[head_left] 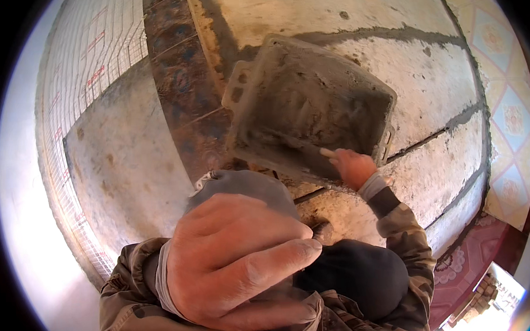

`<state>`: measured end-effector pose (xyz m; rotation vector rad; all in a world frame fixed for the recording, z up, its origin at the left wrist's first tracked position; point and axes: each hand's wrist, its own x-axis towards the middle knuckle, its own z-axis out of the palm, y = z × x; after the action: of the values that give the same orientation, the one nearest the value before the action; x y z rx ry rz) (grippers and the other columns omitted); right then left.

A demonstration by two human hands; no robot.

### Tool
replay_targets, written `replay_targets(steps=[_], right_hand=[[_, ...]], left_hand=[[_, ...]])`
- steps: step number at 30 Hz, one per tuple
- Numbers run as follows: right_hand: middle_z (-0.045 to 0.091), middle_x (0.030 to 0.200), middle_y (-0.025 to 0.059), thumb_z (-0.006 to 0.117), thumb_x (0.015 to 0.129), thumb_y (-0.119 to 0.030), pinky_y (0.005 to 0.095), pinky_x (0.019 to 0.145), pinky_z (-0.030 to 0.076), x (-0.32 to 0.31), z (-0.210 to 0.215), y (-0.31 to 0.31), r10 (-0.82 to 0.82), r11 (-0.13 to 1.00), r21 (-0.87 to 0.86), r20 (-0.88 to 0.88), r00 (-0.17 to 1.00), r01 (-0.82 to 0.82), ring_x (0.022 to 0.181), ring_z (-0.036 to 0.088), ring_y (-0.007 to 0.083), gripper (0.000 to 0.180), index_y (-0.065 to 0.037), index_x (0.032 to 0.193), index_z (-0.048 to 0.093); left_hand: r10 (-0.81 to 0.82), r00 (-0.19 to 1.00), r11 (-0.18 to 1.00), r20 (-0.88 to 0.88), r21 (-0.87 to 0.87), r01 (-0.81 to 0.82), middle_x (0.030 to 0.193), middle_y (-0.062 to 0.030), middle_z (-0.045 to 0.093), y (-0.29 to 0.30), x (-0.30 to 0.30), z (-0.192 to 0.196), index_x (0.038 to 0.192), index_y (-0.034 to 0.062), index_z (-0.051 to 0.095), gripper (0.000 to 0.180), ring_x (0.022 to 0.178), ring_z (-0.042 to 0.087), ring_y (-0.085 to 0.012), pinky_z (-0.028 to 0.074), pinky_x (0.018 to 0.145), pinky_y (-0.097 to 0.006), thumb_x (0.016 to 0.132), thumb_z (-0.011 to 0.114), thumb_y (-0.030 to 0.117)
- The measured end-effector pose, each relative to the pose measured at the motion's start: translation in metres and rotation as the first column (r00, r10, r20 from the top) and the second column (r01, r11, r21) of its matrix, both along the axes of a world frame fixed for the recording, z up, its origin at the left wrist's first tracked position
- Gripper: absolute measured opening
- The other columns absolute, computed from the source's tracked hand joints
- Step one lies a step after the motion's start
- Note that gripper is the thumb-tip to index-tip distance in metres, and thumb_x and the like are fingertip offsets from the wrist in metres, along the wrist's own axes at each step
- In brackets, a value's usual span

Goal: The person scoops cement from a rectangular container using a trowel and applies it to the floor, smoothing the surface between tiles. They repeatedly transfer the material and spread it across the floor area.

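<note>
My right hand (355, 168) is closed around the light handle of a trowel (327, 153) at the near right side of a grey plastic tub (242, 101). The trowel's blade reaches into the wet grey mortar (310, 107), which coats the tub's bottom and walls, so its outline is hard to make out. Close to the camera, my left hand (239, 261) is raised above my grey-clad knee (248, 187). It looks empty, with its fingers stretched out and somewhat apart; its palm is hidden.
Large pale slabs (427, 87) with mortar-filled joints lie under and right of the tub. A dark brown patterned strip (181, 80) runs along its left. Beyond that are a grey board (122, 148) and white sheeting with wire mesh (103, 48). Patterned tiles (505, 119) border the far right.
</note>
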<state>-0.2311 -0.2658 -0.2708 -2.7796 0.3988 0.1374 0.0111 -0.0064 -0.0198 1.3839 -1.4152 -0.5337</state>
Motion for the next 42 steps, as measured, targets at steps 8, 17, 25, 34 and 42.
replay_targets(steps=[8,17,25,34,42], right_hand=[[0.065,0.077,0.0187,0.066,0.094,-0.035,0.0497,0.058,0.050,0.025,0.026,-0.009,-0.007,0.972,0.235,0.123,0.992,-0.022,0.071,0.064,0.0413,0.028,-0.008,0.090,0.062],[0.065,0.071,0.0200,0.063,0.094,-0.044,0.0520,0.060,0.051,0.035,-0.018,-0.016,-0.014,0.993,0.113,-0.081,0.997,0.024,0.069,0.064,0.0434,0.037,-0.008,0.088,0.058],[0.067,0.077,0.0194,0.063,0.096,-0.039,0.0514,0.058,0.052,0.023,-0.013,-0.026,-0.213,0.977,0.025,0.112,0.971,0.211,0.068,0.065,0.0418,0.033,-0.008,0.087,0.056],[0.063,0.068,0.0139,0.069,0.093,-0.033,0.0449,0.050,0.051,0.008,-0.017,0.010,0.043,0.999,-0.022,0.129,0.991,-0.041,0.060,0.064,0.0350,0.030,-0.009,0.084,0.053],[0.062,0.064,0.0185,0.066,0.093,-0.042,0.0510,0.055,0.050,0.028,-0.017,-0.003,0.015,0.994,0.107,0.034,0.999,-0.018,0.063,0.063,0.0412,0.038,-0.007,0.083,0.055]], left_hand=[[0.027,0.999,0.999,0.032,0.022,-0.028,0.101,-0.0195,0.072,0.012,0.004,0.004,0.110,-0.0003,0.068,0.060,0.087,0.072,-0.0320,0.053,0.073,-0.046,0.078,0.080,0.049],[-0.011,0.998,1.000,0.069,0.005,0.010,0.099,-0.0204,0.072,0.003,0.002,0.004,0.106,-0.0017,0.068,0.055,0.082,0.070,-0.0312,0.052,0.072,-0.043,0.081,0.080,0.046],[-0.032,0.997,0.999,0.073,-0.011,0.033,0.098,-0.0207,0.072,0.004,0.003,0.003,0.106,-0.0033,0.067,0.055,0.083,0.069,-0.0309,0.052,0.071,-0.043,0.079,0.082,0.043],[-0.008,0.998,1.000,0.068,-0.003,0.008,0.098,-0.0212,0.072,0.013,0.014,0.000,0.108,-0.0031,0.067,0.059,0.082,0.070,-0.0308,0.053,0.071,-0.044,0.078,0.082,0.046],[-0.033,0.997,0.999,0.071,0.012,0.032,0.097,-0.0213,0.072,0.005,0.013,0.002,0.108,-0.0023,0.067,0.060,0.081,0.069,-0.0313,0.053,0.071,-0.044,0.079,0.081,0.048]])
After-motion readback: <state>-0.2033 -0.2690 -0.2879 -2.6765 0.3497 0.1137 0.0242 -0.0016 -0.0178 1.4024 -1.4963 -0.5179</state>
